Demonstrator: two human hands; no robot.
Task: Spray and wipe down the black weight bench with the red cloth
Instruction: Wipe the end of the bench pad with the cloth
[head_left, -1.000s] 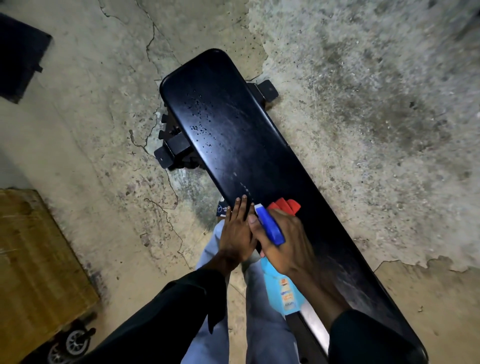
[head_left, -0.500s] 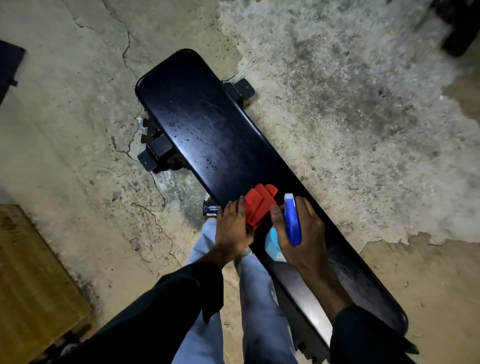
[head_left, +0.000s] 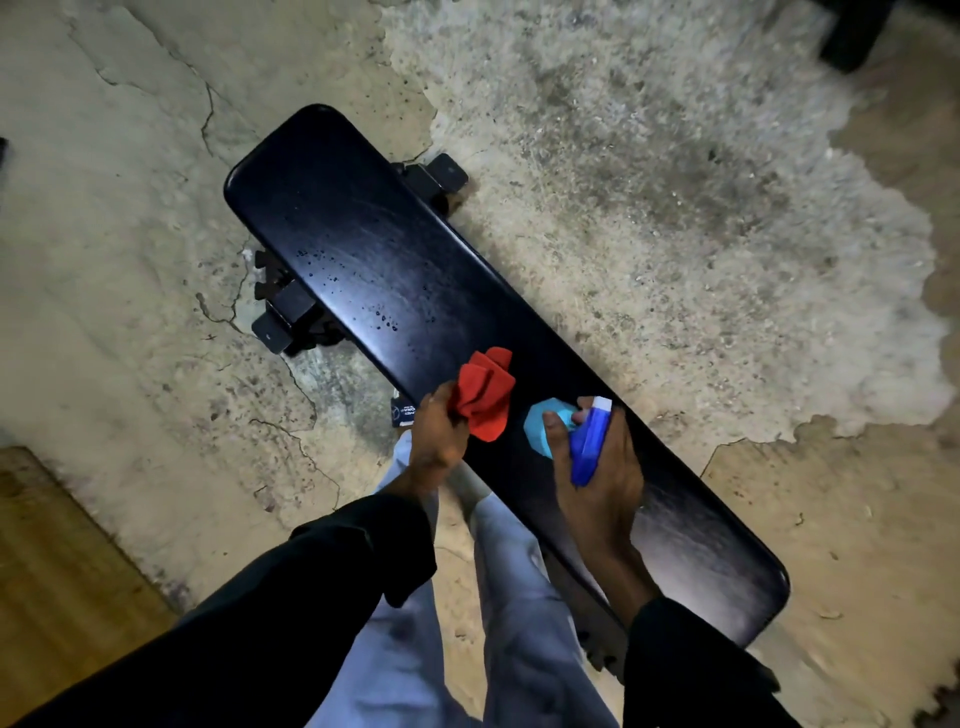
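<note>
A: Red cloth (head_left: 483, 397), lower centre: since the earlier frame passed to left hand (head_left: 434, 441), fingers bunching it on the black weight bench (head_left: 395, 280).

B: Right hand (head_left: 597, 467) fingers still grip the spray bottle (head_left: 584, 441). Droplets on bench; cracked concrete floor (head_left: 675, 208).

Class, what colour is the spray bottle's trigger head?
Dark blue with a white tip, on the spray bottle; the head view shows it.

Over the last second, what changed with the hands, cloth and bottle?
The red cloth passed from under the right hand to the left hand, which now grips it bunched and has carried it out over the black bench. The two hands have moved apart. Unchanged: the right hand grips the blue spray bottle, and droplets sit on the bench's far half.
</note>
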